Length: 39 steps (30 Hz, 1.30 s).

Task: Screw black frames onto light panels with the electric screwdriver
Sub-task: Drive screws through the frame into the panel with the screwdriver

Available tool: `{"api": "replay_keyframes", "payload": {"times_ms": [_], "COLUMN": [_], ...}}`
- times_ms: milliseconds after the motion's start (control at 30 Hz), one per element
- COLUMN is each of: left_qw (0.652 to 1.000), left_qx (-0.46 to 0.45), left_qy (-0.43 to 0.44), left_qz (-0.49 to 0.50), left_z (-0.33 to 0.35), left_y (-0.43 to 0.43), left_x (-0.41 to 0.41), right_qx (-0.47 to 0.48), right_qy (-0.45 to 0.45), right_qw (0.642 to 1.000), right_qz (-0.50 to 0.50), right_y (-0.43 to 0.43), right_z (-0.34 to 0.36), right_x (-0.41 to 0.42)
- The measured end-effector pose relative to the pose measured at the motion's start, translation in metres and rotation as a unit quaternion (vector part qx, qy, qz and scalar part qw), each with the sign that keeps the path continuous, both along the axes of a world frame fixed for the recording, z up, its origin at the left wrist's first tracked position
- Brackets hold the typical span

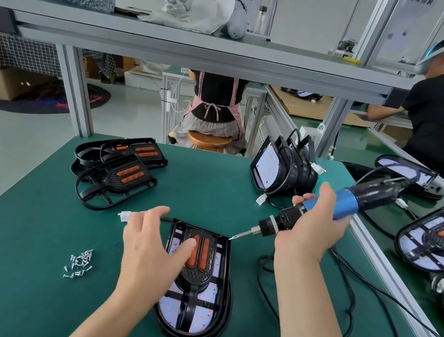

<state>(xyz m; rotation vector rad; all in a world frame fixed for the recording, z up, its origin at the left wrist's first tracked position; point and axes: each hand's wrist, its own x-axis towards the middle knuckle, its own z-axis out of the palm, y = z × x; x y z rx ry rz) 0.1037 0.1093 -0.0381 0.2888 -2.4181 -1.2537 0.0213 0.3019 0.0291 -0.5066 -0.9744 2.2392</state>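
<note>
- Green mat [17, 296] covers our bench. The panel [202, 316] lies flat on it in the middle, directly before us, with the black frame [195, 277] already placed on top.
- Our left hand [149, 247] is open, with fingers almost straight and spread, over the upper left part of the frame. The thumb rests at the orange strips [204, 253]. Whether the palm presses down, we cannot tell.
- Our right hand [314, 222] is closed around the screwdriver [337, 207], which is tilted. The bit [242, 235] touches or nearly touches the upper right corner of the frame. Something small and silver is at the tip, probably a screw.
- We judge the step to be driving the screw at this corner. For a good result we should bring the screwdriver more upright before we start it, so that the screw enters straight and the bit does not slip out.
- The left hand should press the frame firmly, so that it cannot shift on the panel and the holes match.
- The cable [352, 305] lies loose on the right, and it should not pull on the tool.
- More screws [80, 263] wait in a small heap to the left, near the hand, and spare frames [119, 168] lie further back.
</note>
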Motion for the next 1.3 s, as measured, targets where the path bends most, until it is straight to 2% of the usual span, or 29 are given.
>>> {"api": "replay_keyframes", "payload": {"times_ms": [133, 267, 567, 967, 1300], "left_qw": [0.987, 0.971, 0.971, 0.97, 0.967], "left_qx": [0.024, 0.086, 0.09, 0.097, 0.11], "left_qy": [-0.157, -0.212, -0.208, -0.212, -0.218], "left_qz": [-0.038, -0.073, -0.069, -0.069, -0.073], "left_z": [0.0, -0.01, -0.01, -0.011, -0.014], "left_y": [-0.003, -0.002, 0.0, 0.0, -0.003], "left_x": [-0.016, -0.026, -0.027, -0.028, -0.028], "right_qx": [0.056, 0.121, 0.192, 0.193, 0.249], "right_qy": [0.027, 0.044, 0.05, 0.054, 0.08], "right_qw": [0.998, 0.991, 0.979, 0.978, 0.962], "right_qz": [0.003, 0.021, 0.051, 0.05, 0.079], "right_y": [-0.005, -0.013, -0.029, -0.034, -0.043], "right_z": [-0.001, -0.009, -0.033, -0.04, -0.038], "right_x": [-0.018, -0.031, -0.038, -0.039, -0.032]}}
